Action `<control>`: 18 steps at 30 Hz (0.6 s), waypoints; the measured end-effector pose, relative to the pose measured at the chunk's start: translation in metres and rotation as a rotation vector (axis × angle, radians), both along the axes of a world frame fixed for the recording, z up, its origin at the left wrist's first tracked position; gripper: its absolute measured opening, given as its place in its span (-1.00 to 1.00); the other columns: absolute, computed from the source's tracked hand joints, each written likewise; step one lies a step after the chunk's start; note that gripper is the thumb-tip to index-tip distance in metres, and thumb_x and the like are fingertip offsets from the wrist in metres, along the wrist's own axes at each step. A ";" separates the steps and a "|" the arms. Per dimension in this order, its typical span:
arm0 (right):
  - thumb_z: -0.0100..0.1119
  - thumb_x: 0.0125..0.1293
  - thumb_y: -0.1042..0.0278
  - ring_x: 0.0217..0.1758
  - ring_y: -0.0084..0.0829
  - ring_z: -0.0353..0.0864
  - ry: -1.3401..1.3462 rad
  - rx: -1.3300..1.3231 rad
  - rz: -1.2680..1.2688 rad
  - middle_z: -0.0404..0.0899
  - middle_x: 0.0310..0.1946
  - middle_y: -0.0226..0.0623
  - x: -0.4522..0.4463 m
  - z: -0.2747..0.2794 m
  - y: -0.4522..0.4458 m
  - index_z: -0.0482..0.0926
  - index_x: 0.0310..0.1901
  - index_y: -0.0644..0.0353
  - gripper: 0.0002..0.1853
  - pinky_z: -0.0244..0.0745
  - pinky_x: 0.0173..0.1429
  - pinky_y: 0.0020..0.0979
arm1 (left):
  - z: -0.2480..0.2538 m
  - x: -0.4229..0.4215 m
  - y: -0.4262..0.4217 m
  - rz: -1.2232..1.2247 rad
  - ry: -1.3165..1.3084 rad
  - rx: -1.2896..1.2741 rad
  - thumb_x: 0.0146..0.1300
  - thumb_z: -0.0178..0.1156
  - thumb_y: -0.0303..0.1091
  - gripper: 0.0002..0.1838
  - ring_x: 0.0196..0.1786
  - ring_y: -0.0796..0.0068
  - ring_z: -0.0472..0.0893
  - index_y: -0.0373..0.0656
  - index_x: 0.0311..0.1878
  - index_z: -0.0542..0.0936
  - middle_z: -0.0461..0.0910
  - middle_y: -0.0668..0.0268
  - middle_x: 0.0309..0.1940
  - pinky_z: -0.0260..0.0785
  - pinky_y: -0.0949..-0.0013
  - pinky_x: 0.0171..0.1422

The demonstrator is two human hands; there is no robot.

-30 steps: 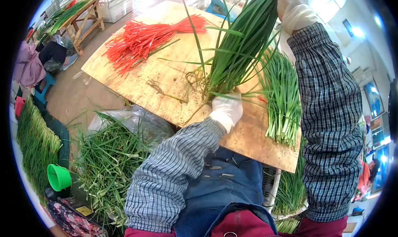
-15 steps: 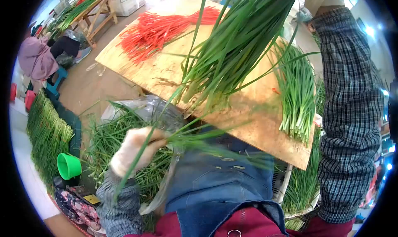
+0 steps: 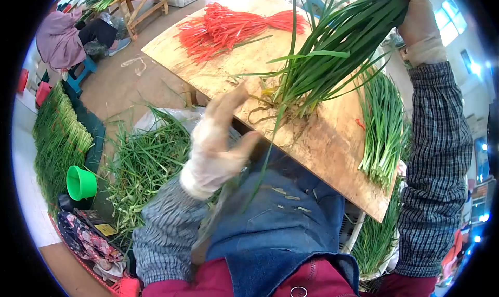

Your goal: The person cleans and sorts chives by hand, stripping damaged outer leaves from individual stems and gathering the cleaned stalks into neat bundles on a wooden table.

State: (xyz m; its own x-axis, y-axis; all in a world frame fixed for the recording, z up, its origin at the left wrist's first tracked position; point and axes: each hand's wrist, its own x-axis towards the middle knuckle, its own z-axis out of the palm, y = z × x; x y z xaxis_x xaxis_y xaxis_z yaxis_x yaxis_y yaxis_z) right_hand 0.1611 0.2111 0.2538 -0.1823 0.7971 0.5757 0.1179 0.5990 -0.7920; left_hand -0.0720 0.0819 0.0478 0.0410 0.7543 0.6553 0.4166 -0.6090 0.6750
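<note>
Well, right hand [image 3: 418, 21]: I see it closed around the leafy end of the greens [image 3: 338, 60].
Left hand [image 3: 215, 141]: spread, thumb apart from fingers, near the root end [image 3: 306, 108].
Greens: slanting over the bench [image 3: 332, 149]; whether the root end touches it, I can't tell.
Bench: red strips [image 3: 228, 29] toward the far side, a bundle [image 3: 383, 128] on the right.
Off left: trimmings [image 3: 145, 167], then a bucket [image 3: 81, 183].
</note>
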 end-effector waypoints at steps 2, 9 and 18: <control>0.04 0.11 0.34 -0.50 -0.48 0.48 0.093 -0.155 0.173 0.49 -0.55 -0.35 0.049 0.005 0.054 0.52 -0.31 0.36 -0.77 0.40 -0.34 -0.49 | 0.016 0.024 0.021 -0.085 -0.032 0.204 -0.16 0.40 -0.32 -0.03 0.15 0.27 0.40 -0.18 0.34 0.08 0.32 0.11 0.18 0.29 0.30 0.15; 0.06 0.08 0.34 -0.44 -0.43 0.52 0.012 -0.128 0.025 0.51 -0.51 -0.33 -0.004 0.003 -0.007 0.48 -0.23 0.33 -0.74 0.48 -0.26 -0.42 | -0.012 0.066 0.101 -0.072 0.144 0.153 -0.25 0.41 -0.18 0.09 0.13 -0.01 0.39 -0.25 0.34 -0.03 0.34 -0.06 0.10 0.29 0.20 0.17; 0.09 0.06 0.32 -0.48 -0.46 0.53 0.105 -0.106 0.066 0.49 -0.55 -0.38 0.014 -0.003 0.010 0.50 -0.27 0.29 -0.76 0.52 -0.26 -0.40 | -0.052 0.048 0.090 -0.209 0.379 -0.095 -0.04 0.26 -0.21 -0.26 -0.11 0.07 0.53 -0.17 0.24 0.23 0.49 0.02 -0.13 0.40 0.23 -0.09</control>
